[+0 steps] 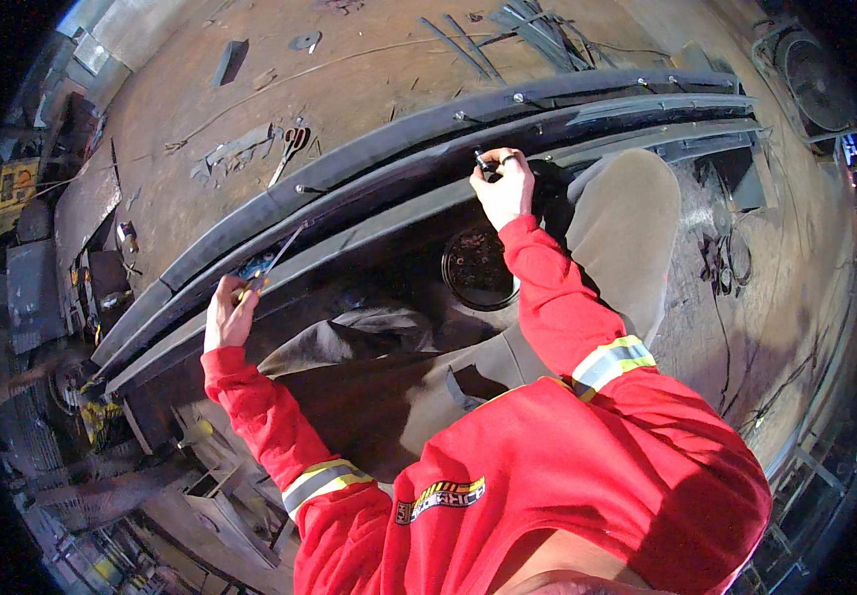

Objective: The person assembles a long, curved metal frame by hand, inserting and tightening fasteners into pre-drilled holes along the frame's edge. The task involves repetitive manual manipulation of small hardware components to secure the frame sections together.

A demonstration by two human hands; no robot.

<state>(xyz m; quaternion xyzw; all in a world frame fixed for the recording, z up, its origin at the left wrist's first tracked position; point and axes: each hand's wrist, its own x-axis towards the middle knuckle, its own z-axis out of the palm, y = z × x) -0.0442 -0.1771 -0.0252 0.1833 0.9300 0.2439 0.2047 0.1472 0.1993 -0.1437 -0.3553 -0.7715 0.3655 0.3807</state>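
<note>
My left hand [229, 312] is closed round the yellow and dark handle of a screwdriver [285, 250], whose thin metal shaft points up and to the right over the long dark metal channel [379, 210]. A small blue thing lies in the channel beside that hand. Over the same channel, farther right, my right hand [506, 186] pinches a small dark bolt-like piece [480, 159] with a bright end between thumb and fingers. Several shiny bolts [460, 116] stick out along the far flange of the channel.
A round dark pan [479, 270] with small parts sits below my right hand, near my legs. Metal strips [532, 35] lie on the floor at the far side, with red-handled snips [294, 142] nearer. A round fan [813, 81] stands at the far right.
</note>
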